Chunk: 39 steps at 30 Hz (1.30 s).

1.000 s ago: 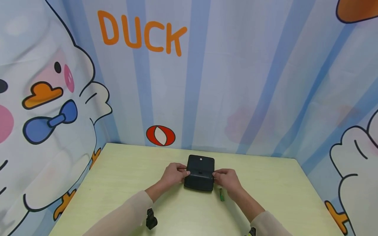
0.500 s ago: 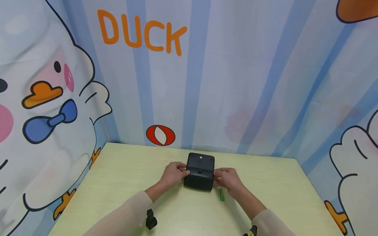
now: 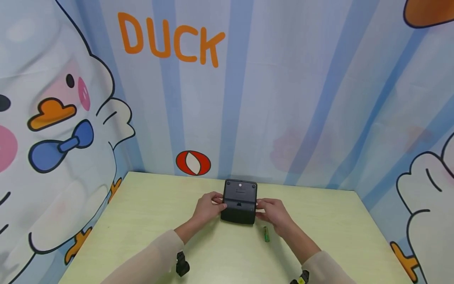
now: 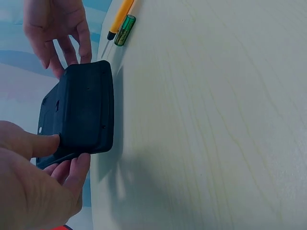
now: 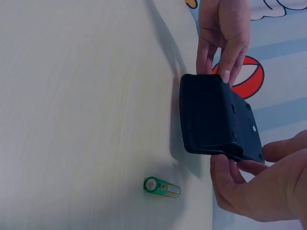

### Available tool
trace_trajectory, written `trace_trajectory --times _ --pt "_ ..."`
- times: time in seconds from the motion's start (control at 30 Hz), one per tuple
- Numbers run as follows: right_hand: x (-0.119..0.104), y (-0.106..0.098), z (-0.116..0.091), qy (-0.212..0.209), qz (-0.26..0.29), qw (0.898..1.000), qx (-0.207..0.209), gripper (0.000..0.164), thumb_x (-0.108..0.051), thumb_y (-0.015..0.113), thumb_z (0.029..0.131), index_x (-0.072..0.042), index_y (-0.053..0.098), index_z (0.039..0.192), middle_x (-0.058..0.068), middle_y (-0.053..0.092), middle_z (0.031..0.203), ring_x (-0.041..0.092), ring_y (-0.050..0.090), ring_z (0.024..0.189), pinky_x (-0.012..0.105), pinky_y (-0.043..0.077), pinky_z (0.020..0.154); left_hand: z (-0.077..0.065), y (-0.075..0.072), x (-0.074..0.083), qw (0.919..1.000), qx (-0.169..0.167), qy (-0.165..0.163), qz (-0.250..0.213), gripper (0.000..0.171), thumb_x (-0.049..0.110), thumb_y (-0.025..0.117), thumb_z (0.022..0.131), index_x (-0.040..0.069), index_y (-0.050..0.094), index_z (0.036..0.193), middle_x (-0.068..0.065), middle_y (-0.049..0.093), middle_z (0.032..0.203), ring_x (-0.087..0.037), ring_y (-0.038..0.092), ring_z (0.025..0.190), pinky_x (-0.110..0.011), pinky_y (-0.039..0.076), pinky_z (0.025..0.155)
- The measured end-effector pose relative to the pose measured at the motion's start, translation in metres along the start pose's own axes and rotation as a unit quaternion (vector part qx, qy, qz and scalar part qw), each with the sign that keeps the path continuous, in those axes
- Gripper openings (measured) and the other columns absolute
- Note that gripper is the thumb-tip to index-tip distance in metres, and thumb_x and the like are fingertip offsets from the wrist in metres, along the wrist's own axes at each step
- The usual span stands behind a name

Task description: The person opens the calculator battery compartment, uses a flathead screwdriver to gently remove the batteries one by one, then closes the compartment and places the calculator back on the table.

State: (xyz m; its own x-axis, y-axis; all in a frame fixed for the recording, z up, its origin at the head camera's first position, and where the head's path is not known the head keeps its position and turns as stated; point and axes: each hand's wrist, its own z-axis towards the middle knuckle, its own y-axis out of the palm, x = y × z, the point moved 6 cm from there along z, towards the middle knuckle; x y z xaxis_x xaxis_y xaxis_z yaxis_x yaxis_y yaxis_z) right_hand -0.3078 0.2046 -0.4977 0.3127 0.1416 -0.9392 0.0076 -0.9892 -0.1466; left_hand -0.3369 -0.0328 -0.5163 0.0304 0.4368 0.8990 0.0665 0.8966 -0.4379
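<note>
A black plastic device (image 3: 239, 197), with its back showing, is held up over the table between both hands. Its back has a flat part with small round feet and a thicker, raised block (image 5: 204, 112) along the near side. The left hand (image 3: 207, 207) pinches its left edge, thumb (image 4: 45, 145) on the back. At the opposite edge the right hand (image 3: 278, 217) grips with thumb and fingers. A green battery (image 3: 266, 234) lies on the table just below the right hand. The device's front is hidden.
In the left wrist view, an orange-handled screwdriver (image 4: 120, 18) lies beside the battery. The pale wooden table (image 3: 152, 209) ends at a printed curtain (image 3: 262, 98) behind the device. Dark wrist cameras (image 3: 182, 264) sit at the sleeves.
Both hands have shifted slightly away from the person with the device. Its back has tilted more toward the head camera, so the corner feet now show. The battery stays put.
</note>
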Motion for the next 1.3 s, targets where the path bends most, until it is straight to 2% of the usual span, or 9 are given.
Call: trace_trajectory --times 0.13,0.4,0.63,0.97,1.3 --pt "-0.002 0.001 0.000 -0.014 -0.003 1.000 -0.010 0.040 -0.009 0.048 0.112 0.017 0.055 0.142 0.031 0.060 0.135 0.037 0.069 0.117 0.045 0.057 0.101 -0.001 -0.001 0.002 1.0000 0.003 0.004 -0.004 0.034 0.008 0.081 0.093 -0.001 0.072 0.125 -0.009 0.071 0.100 -0.021 0.072 0.087 -0.033 0.061 0.072" --pt "-0.002 0.001 0.000 -0.012 0.003 1.000 -0.011 0.041 -0.008 0.047 0.112 0.018 0.053 0.143 0.032 0.060 0.135 0.041 0.068 0.120 0.049 0.053 0.107 0.001 0.000 0.001 0.9999 0.008 -0.001 -0.009 0.034 0.007 0.080 0.093 0.001 0.072 0.126 -0.009 0.071 0.100 -0.021 0.072 0.086 -0.033 0.061 0.073" --pt "-0.006 0.002 -0.003 -0.020 -0.005 1.000 -0.010 0.041 -0.006 0.047 0.111 0.020 0.052 0.143 0.034 0.060 0.134 0.041 0.067 0.121 0.050 0.051 0.109 0.002 0.001 -0.001 0.9996 0.024 0.003 -0.015 0.033 0.006 0.079 0.093 0.003 0.073 0.126 -0.008 0.070 0.098 -0.021 0.072 0.085 -0.033 0.060 0.071" --pt "-0.010 0.004 -0.002 -0.027 -0.033 0.999 -0.018 0.043 -0.012 0.047 0.112 0.016 0.053 0.145 0.033 0.062 0.135 0.044 0.065 0.125 0.052 0.052 0.109 0.002 -0.001 0.001 0.9987 0.051 0.008 0.000 0.025 0.015 0.069 0.101 0.005 0.075 0.123 -0.006 0.071 0.095 -0.018 0.064 0.079 -0.031 0.052 0.067" --pt "-0.013 0.003 -0.005 -0.024 -0.056 0.998 -0.025 0.043 -0.011 0.045 0.112 0.011 0.052 0.149 0.029 0.066 0.128 0.040 0.069 0.117 0.053 0.054 0.105 0.002 -0.003 0.005 0.9973 0.073 0.001 0.002 0.022 0.017 0.063 0.105 0.007 0.076 0.120 -0.005 0.068 0.093 -0.018 0.058 0.075 -0.032 0.047 0.067"
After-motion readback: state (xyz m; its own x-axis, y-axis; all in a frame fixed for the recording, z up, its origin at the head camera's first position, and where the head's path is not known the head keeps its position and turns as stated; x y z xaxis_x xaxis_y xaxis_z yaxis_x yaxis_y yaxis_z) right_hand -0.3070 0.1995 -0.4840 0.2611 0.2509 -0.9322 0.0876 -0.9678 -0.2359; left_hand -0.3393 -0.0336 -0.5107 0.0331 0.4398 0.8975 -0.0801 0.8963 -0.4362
